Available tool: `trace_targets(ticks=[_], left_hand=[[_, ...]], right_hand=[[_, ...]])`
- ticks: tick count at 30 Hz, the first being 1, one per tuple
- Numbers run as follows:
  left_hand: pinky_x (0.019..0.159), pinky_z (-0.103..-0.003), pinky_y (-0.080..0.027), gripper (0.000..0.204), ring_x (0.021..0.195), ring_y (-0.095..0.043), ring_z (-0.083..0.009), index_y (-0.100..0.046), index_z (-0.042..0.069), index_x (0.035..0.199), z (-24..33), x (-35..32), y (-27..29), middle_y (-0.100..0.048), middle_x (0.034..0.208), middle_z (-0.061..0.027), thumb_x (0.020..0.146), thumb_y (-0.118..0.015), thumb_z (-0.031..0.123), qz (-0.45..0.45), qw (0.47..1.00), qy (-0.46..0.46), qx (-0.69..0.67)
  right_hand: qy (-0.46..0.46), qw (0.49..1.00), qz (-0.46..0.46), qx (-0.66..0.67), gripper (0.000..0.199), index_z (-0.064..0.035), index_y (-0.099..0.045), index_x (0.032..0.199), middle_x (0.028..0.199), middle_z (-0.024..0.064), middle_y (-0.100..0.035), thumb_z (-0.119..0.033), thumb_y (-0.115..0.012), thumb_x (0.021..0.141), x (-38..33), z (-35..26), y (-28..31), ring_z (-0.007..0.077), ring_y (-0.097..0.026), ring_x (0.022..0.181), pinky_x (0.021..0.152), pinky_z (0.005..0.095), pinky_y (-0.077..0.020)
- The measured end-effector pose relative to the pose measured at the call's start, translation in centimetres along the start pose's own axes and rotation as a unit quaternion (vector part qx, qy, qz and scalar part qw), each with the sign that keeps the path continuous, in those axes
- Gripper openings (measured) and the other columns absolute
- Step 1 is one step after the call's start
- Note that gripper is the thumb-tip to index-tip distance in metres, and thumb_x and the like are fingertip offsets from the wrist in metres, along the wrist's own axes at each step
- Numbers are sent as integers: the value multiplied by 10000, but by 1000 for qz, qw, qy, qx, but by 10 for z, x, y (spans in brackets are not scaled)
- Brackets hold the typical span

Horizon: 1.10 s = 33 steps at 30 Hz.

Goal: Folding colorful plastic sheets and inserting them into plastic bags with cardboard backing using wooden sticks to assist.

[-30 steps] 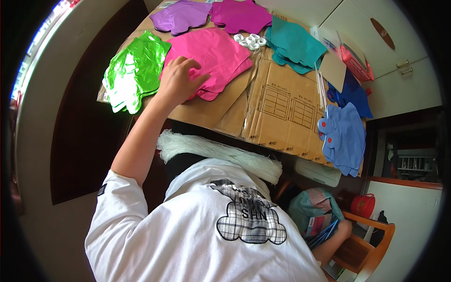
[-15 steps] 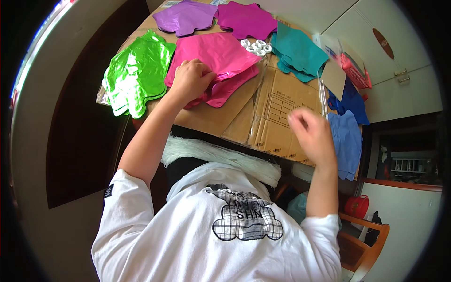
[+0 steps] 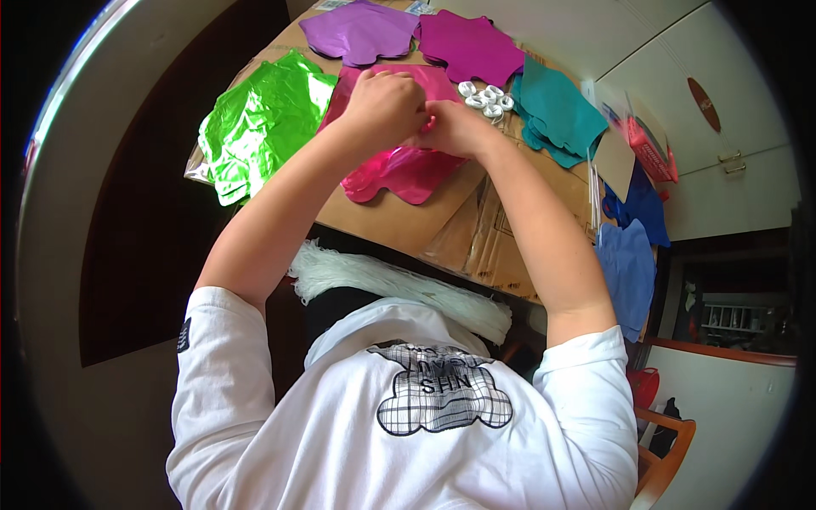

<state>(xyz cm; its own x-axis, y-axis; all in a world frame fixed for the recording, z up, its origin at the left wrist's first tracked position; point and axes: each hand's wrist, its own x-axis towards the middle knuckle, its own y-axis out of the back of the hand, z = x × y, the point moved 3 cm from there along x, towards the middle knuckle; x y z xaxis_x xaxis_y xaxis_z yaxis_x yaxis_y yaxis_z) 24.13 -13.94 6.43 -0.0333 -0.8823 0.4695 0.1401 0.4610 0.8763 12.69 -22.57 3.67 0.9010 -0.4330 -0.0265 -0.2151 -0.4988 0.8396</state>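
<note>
Over a stack of pink flat foil balloons [image 3: 401, 177] my two hands have come together. My left hand [image 3: 387, 106] is closed, its fingers curled over the top of the pink foil. Against it, my right hand [image 3: 456, 129] pinches at the same balloon, with a bit of pink showing between the fingers. The fingertips are mostly hidden behind the knuckles. Just left of the stack lies a pile of shiny green foil balloons [image 3: 263, 127]. Several small white ribbon rolls [image 3: 486, 99] sit to the right of my hands.
Purple [image 3: 359, 32], magenta [image 3: 472, 47], teal [image 3: 557, 110] and blue [image 3: 627, 276] foil piles lie around the cardboard-covered table [image 3: 382, 223]. A bundle of white strands [image 3: 399, 289] stretches across in front of me. At lower right stands a wooden chair [image 3: 676, 450].
My right hand has moved from above the bare cardboard on the right, up and left to the pink foil. My left hand has shifted slightly up and right.
</note>
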Motion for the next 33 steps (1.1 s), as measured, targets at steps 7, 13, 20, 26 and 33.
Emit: trace_targets(ticks=[7,13,20,26,33], left_hand=[[824,-396,-436,141,976,-579,-252,-673,90,819,-4,-40,40,-617,922,-51,732,-730,185,238,960,41,-145],[897,-422,-424,389,1004,-559,-291,-643,83,980,-19,-73,-11,-592,1027,-86,746,-741,379,-12,988,124,-90],[1006,-427,-389,606,1143,-522,-306,-625,160,1222,-22,-74,-19,-576,1165,-98,715,-746,471,-38,989,137,-34],[935,-403,-433,622,1056,-548,-275,-627,149,1229,-29,-72,-19,-571,1065,-110,706,-765,455,-52,991,123,-21],[946,-409,-406,659,1050,-556,-270,-638,113,1206,-20,-59,-11,-586,1024,-92,706,-752,526,-92,988,121,-40]], right_hand=[[-121,959,33,254,134,5,-657,1008,894,29,-673,-63,-637,894,-1,35,-7,90,-606,804,722,266,-489],[-102,862,137,476,228,-40,-609,1148,1045,72,-663,-58,-585,921,-13,62,-4,135,-628,893,826,265,-501],[-69,626,396,668,268,-35,-582,1166,1086,102,-650,-163,-477,956,-72,122,115,244,-632,994,865,413,-527],[85,725,455,509,319,5,-568,1192,1138,122,-630,-83,-381,949,-177,102,197,241,-622,1027,930,380,-497],[61,986,148,-36,131,-17,-669,864,1110,137,-665,-31,-697,736,-249,-6,90,309,-634,988,863,377,-506]])
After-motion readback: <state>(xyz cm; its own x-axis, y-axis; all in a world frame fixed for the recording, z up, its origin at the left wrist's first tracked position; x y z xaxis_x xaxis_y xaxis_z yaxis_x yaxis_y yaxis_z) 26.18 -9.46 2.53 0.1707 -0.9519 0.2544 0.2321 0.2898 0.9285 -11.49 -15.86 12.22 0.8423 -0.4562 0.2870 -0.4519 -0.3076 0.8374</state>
